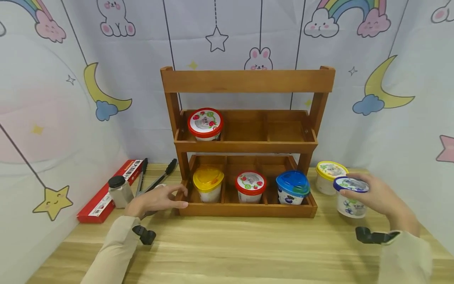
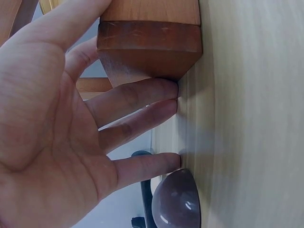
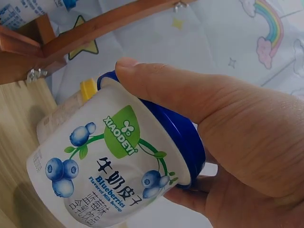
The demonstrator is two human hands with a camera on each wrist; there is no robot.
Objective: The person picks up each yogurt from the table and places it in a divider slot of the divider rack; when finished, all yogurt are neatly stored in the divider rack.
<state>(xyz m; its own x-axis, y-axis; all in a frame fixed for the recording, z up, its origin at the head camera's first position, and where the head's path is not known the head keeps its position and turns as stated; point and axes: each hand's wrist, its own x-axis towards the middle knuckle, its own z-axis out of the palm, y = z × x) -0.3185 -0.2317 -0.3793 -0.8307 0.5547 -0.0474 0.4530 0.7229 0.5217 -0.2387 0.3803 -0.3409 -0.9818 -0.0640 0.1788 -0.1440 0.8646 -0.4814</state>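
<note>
Blue-lidded blueberry milk-beverage cup (image 1: 350,206), one, was right of the two-tier wooden rack (image 1: 248,210), before a yellow-lidded cup (image 1: 324,185); right hand (image 1: 381,199) pinched its lid (image 1: 349,184); left hand (image 1: 158,198), fingers spread, was at the rack's corner; so high a grip perhaps risked lid popping, cup falling.

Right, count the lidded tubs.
6: one tub on the upper shelf; left tub, middle tub, right tub on the lower shelf; yellow-lidded tub beside the rack; blue-lidded tub in the right hand.
</note>
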